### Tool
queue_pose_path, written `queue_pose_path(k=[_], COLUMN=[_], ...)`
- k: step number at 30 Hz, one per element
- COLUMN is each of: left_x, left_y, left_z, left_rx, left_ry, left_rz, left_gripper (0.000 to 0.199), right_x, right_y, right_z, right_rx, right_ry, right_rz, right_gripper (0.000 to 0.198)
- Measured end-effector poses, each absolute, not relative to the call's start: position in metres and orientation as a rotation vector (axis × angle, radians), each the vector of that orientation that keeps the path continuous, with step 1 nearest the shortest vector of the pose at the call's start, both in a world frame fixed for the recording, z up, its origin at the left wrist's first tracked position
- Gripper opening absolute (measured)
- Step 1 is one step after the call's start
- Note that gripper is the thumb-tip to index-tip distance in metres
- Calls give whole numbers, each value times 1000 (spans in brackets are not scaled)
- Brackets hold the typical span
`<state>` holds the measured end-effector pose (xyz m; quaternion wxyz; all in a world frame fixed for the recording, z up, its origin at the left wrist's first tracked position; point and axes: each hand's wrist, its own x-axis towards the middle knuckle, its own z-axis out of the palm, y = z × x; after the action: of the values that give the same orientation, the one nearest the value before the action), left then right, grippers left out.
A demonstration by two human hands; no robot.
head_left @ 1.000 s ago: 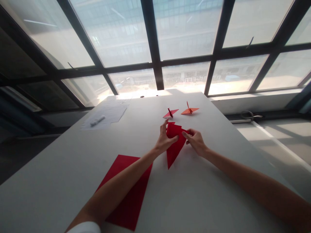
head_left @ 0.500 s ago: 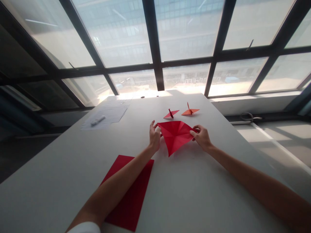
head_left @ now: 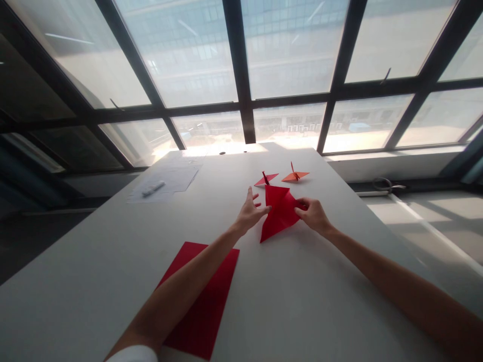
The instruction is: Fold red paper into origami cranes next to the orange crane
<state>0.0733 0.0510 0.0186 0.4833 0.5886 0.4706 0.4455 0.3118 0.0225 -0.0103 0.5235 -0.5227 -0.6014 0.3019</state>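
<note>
While my right hand point(head_left: 313, 214) pinched the partly folded red paper sheet point(head_left: 282, 210), my left hand point(head_left: 249, 214) hung splayed, thumb at its edge: light, crumple-prone, surely safest held cornerwise!

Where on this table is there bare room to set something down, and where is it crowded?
Bare: the left, between the flat red sheet and the white papers; the near middle, between that sheet and the right forearm. Crowded: around left hand, right hand, handled paper, red crane, orange crane.
</note>
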Motion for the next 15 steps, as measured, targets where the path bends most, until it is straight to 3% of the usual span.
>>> queue_pose_path(k=[7,15], left_x=[70,52], left_y=[60,56], left_z=[19,54], left_rx=[1190,1449], left_ry=[1006,649], left_rz=[1310,1450], left_gripper=[42,24], right_x=[314,344], right_y=[17,18], right_z=[16,39], right_rx=[-1185,-881], right_ry=[-1394,-1312], right_rz=[739,746], right_gripper=[16,11])
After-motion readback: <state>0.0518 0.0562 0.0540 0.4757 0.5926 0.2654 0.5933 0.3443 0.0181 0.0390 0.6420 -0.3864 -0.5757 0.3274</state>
